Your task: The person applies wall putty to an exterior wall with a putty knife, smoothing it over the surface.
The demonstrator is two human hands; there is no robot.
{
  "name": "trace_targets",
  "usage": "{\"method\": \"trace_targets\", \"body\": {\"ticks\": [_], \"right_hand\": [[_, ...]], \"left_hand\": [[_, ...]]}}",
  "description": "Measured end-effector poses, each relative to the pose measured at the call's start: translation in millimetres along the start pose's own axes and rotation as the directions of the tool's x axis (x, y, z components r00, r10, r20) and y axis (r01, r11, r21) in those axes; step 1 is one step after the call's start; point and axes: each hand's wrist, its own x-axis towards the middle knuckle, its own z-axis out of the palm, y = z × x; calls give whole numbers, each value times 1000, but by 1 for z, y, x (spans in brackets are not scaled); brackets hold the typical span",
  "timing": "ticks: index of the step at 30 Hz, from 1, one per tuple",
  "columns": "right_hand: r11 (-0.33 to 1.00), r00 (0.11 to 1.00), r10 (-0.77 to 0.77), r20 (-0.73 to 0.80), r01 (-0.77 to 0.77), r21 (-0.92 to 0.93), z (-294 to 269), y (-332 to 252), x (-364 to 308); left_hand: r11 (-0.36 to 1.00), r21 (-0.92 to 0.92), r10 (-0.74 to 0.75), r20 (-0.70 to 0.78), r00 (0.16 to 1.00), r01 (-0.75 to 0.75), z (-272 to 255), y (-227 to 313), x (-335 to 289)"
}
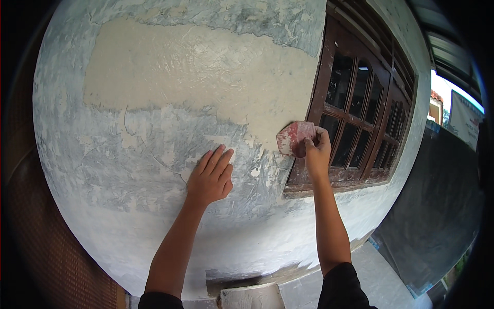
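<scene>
My right hand (pixel 318 153) grips a red plastic putty scraper (pixel 296 138), its face smeared with pale filler. The scraper lies against the wall close to the window frame's left edge. My left hand (pixel 211 176) rests on the grey, patchy wall (pixel 170 149) with its fingers stretched out and nothing in them. Above both hands spreads a wet-looking patch of cream putty (pixel 200 69), reaching toward the window. Thin, uneven streaks of filler mark the wall around my left hand.
A brown wooden window (pixel 355 116) with dark panes borders the wall on the right. At the bottom stands a pale container (pixel 252 297) holding whitish material. A woven brown panel (pixel 56 242) is on the left. A dark sheet (pixel 437 201) hangs at far right.
</scene>
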Motion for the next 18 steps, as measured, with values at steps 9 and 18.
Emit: {"method": "trace_targets", "body": {"ticks": [9, 18], "right_hand": [[998, 997, -45, 62, 42, 45, 1, -29, 40], [999, 998, -51, -26, 51, -17, -2, -27, 61]], "left_hand": [[999, -36, 21, -14, 1000, -21, 0, 0, -2], [999, -38, 17, -32, 999, -19, 0, 0, -3]]}}
